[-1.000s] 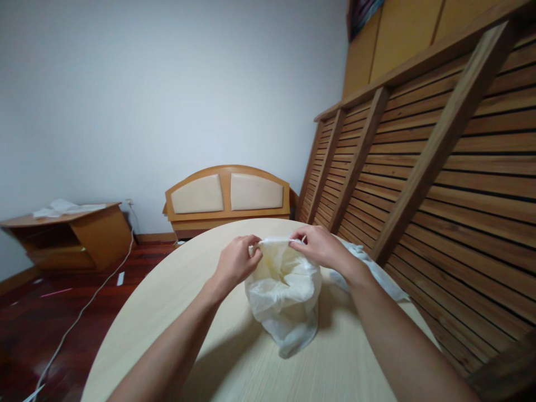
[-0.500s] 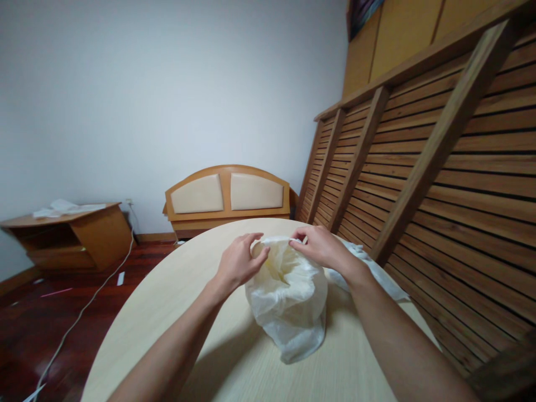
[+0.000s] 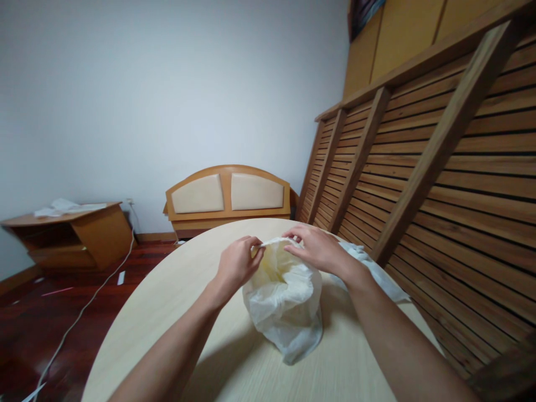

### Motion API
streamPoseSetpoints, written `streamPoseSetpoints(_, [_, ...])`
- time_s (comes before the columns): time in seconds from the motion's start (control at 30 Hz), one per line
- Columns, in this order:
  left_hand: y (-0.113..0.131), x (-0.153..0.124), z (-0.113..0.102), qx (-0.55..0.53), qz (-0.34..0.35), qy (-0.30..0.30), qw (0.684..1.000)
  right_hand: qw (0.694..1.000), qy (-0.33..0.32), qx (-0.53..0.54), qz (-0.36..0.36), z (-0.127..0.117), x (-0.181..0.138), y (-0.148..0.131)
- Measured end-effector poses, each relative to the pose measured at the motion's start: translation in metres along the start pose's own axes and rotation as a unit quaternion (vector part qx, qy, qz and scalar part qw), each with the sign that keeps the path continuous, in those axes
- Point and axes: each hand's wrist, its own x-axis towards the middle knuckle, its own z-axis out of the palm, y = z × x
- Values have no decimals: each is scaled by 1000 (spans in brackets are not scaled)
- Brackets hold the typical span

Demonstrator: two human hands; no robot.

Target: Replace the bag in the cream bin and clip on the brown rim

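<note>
A thin, crumpled white plastic bag stands on the round table with its mouth open, its folded-over upper part hanging down the outside. Yellowish colour shows inside; whether a container sits under the plastic I cannot tell. At the far left of the rim, my left hand pinches the edge between thumb and fingers. My right hand holds the far right part of the same rim, thumb inside and fingers over the edge. Between both hands the rim is stretched in a short line.
The round pale wooden table fills the foreground. More white plastic lies at its right edge, near a leaning slatted wooden frame. Behind are a headboard and a low cabinet. A cable crosses the floor at left.
My left fingers have closed from a wider spread onto the rim. My right hand has shifted slightly left along the edge. The bag has moved a little to the left.
</note>
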Motion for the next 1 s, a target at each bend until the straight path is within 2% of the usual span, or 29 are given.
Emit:
streamPoseSetpoints(0.07, [1,0,-1,9,-8,1,1000,999,27,-16,-21,-2,0,-8])
streamPoseSetpoints(0.13, [2,0,-2,15,-18,-3,1000,998,18,-6,-57,-2,-1,-18])
streamPoseSetpoints(0.23, [5,0,-4,22,-33,-12,999,992,-83,32,-92,6,-3,-31])
streamPoseSetpoints(0.37, [8,-1,-6,37,-46,-14,998,972,-229,-12,-57,26,-8,-42])
streamPoseSetpoints(0.6, [12,-2,-7,52,-67,-17,996,924,-378,-42,-36,43,-10,-47])
streamPoseSetpoints(0.7, [14,-3,-7,51,-59,-14,997,922,-385,-45,-12,45,-10,-46])
streamPoseSetpoints(0.9, [17,-5,-7,54,-38,-19,998,953,-298,-55,10,50,-10,-41])
streamPoseSetpoints(1.0, [21,-7,-7,63,-21,-33,997,955,-286,-67,42,49,-9,-39])
